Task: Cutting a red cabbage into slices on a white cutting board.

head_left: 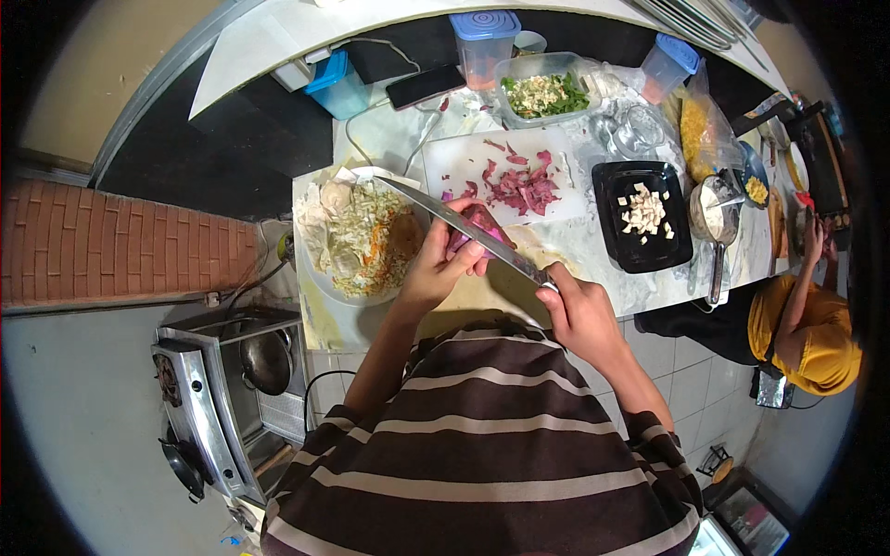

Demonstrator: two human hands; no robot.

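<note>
My left hand (445, 267) holds a purple-skinned root vegetable (481, 229), which looks like a sweet potato. The long blade of a kitchen knife (511, 254) lies across the vegetable, its tip pointing to the upper left. My right hand (573, 302) is closed around the knife's handle. Behind both hands, purple peelings (525, 184) are scattered on a white cutting board (445, 153). Left of my left hand, a large plate (327, 290) bears shredded vegetables and pale scraps. A black square tray (612, 243) with small white cubes (645, 210) stands to the right.
A clear container of chopped greens (546, 94), a phone (425, 87) and blue-lidded containers (484, 48) stand at the back. A metal pan (716, 215) is right of the tray. Far right, a person in yellow (799, 326) works at the counter. A gas stove (201, 417) is lower left.
</note>
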